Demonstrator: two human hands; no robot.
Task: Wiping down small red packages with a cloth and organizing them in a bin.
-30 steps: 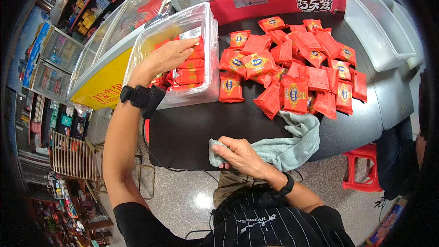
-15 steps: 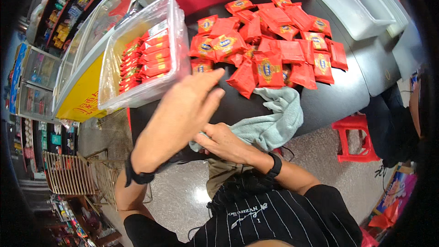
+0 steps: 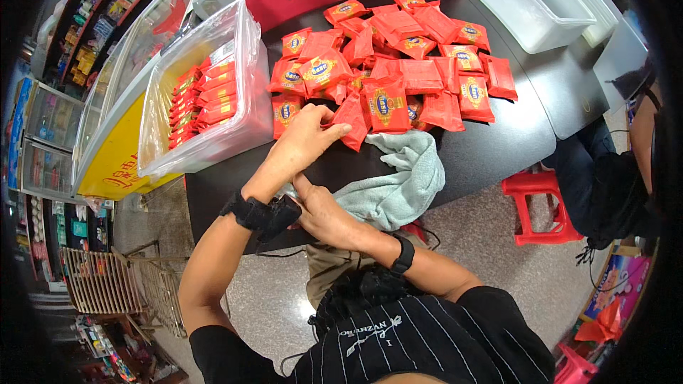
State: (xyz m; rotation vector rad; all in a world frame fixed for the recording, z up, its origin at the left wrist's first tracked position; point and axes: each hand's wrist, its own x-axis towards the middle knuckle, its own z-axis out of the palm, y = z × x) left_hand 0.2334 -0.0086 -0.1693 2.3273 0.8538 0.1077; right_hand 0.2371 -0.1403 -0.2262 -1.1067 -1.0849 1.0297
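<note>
My left hand [image 3: 302, 139] reaches to the near left edge of a heap of red packets. Its thumb and fingers close on one red packet [image 3: 353, 122], which lies tilted at the heap's edge. Closer to me, my right hand [image 3: 324, 215] is curled over one end of a pale green towel [image 3: 409, 181]. Part of the towel is hidden under that hand; the rest trails right across the table. Left of the heap stands a translucent plastic bin [image 3: 249, 92] lined with clear film, with several red packets [image 3: 217, 92] stacked in rows inside.
The black table [image 3: 498, 142] carries the heap. White plastic bins [image 3: 537, 14] stand at its far right. A red stool [image 3: 541, 206] and a seated person [image 3: 597, 192] are at the right. Behind the bin is a yellow-sided display freezer [image 3: 121, 163]; a wooden chair [image 3: 99, 281] stands at lower left.
My left hand has dropped onto the heap's near edge and closed on a packet. The right hand stays by the towel. The whole view has shifted slightly.
</note>
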